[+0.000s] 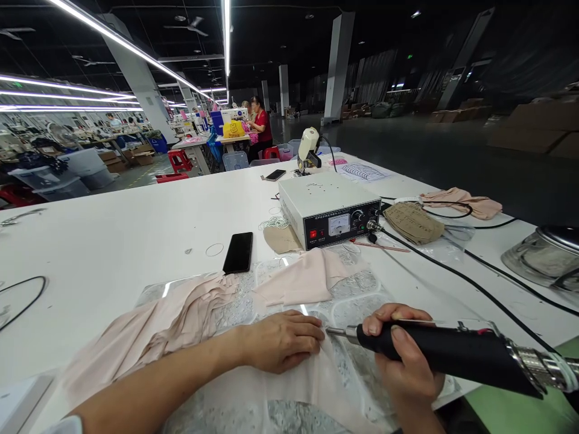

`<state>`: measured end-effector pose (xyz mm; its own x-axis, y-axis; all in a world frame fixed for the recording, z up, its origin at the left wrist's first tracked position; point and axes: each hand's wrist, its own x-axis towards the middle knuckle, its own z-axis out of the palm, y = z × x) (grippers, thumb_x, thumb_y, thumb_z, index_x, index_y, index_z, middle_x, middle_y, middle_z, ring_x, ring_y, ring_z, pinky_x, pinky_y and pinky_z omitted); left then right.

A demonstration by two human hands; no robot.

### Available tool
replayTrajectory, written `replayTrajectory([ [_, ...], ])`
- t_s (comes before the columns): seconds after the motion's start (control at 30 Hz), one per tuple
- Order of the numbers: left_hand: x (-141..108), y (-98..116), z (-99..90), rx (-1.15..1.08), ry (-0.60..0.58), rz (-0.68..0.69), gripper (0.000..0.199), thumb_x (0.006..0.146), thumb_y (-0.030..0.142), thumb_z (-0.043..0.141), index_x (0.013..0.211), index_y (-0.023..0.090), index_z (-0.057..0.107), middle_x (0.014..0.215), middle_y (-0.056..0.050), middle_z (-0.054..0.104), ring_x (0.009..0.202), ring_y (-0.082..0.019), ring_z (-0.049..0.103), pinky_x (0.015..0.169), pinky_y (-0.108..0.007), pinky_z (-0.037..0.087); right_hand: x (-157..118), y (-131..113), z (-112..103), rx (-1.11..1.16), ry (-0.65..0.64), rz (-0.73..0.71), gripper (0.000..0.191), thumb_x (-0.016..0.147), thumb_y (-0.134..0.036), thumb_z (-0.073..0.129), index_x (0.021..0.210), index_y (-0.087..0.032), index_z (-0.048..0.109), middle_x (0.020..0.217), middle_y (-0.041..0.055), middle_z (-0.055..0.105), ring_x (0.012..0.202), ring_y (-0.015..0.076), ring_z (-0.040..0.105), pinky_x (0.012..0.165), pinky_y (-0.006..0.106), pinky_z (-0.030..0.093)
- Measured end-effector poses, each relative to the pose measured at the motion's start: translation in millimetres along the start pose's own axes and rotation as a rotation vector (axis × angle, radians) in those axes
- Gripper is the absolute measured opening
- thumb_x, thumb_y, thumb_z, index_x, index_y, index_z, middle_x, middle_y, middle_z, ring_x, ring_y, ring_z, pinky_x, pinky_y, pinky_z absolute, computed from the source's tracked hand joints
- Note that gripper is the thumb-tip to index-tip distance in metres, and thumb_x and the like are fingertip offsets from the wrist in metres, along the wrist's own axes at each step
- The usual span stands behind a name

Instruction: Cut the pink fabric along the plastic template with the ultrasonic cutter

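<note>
My left hand (284, 340) lies on a thin pale pink cloth (253, 386), its fingers side by side and pressing down. In my right hand (407, 355) is a black ultrasonic handpiece (443, 352) with a metal tip, held nearly level and pointing left. Its tip is close to my left fingertips, just over the cloth; whether it touches is unclear. Under the cloth is a clear patterned mat (362, 307). A layered stack of pink cloth pieces (181, 313) lies to the left, and a folded pink piece (301, 277) lies beyond my left hand.
A white-and-black control box (332, 208) with a dial stands behind the mat, its cable (434, 256) running to the handpiece. Nearby are a black phone (238, 252), brown fabric pieces (414, 223) and a glass jar (538, 259). A person in red (262, 123) sits farther back.
</note>
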<state>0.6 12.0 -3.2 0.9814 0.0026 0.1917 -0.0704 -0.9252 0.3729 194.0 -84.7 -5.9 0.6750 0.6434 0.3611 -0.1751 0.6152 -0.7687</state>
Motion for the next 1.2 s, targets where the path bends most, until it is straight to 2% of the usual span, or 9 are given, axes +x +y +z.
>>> replayTrajectory([
  [0.3, 0.6, 1.5, -2.1, -0.016, -0.013, -0.016, 0.014, 0.095, 0.014, 0.047, 0.105, 0.016, 0.057, 0.123, -0.01, 0.065, 0.13, -0.023, 0.051, 0.109, -0.034, 0.042, 3.2, -4.2, -1.9, 0.01, 0.004, -0.005, 0.008, 0.076, -0.024, 0.06, 0.081, -0.021, 0.055, 0.071, -0.0022, 0.054, 0.051, 0.0119, 0.053, 0.05, 0.03, 0.048],
  [0.6, 0.7, 2.2, -3.7, -0.001, -0.034, -0.035, 0.04, 0.094, 0.014, 0.044, 0.133, 0.015, 0.048, 0.13, -0.012, 0.061, 0.13, -0.025, 0.05, 0.109, -0.039, 0.041, 1.4, -0.2, -3.3, 0.009, -0.016, -0.012, 0.007, 0.078, -0.024, 0.06, 0.083, -0.021, 0.056, 0.074, -0.0016, 0.056, 0.052, 0.0117, 0.054, 0.051, 0.03, 0.048],
  [0.83, 1.9, 4.6, -4.6, 0.038, -0.049, -0.03, 0.034, 0.094, 0.014, 0.045, 0.126, 0.017, 0.055, 0.124, -0.012, 0.063, 0.129, -0.025, 0.051, 0.108, -0.036, 0.042, 1.5, 3.2, -4.8, -0.001, -0.012, -0.037, 0.007, 0.079, -0.022, 0.059, 0.085, -0.022, 0.055, 0.076, -0.0018, 0.056, 0.053, 0.0116, 0.054, 0.053, 0.03, 0.047],
  [1.2, 6.0, 8.6, -4.1, 0.112, -0.067, -0.028, 0.039, 0.096, 0.017, 0.041, 0.134, 0.01, 0.05, 0.128, -0.015, 0.061, 0.13, -0.026, 0.05, 0.109, -0.038, 0.04, 3.0, 0.2, -3.4, -0.007, -0.011, -0.045, 0.007, 0.078, -0.023, 0.059, 0.084, -0.021, 0.055, 0.075, -0.0022, 0.057, 0.053, 0.0118, 0.054, 0.054, 0.031, 0.047],
])
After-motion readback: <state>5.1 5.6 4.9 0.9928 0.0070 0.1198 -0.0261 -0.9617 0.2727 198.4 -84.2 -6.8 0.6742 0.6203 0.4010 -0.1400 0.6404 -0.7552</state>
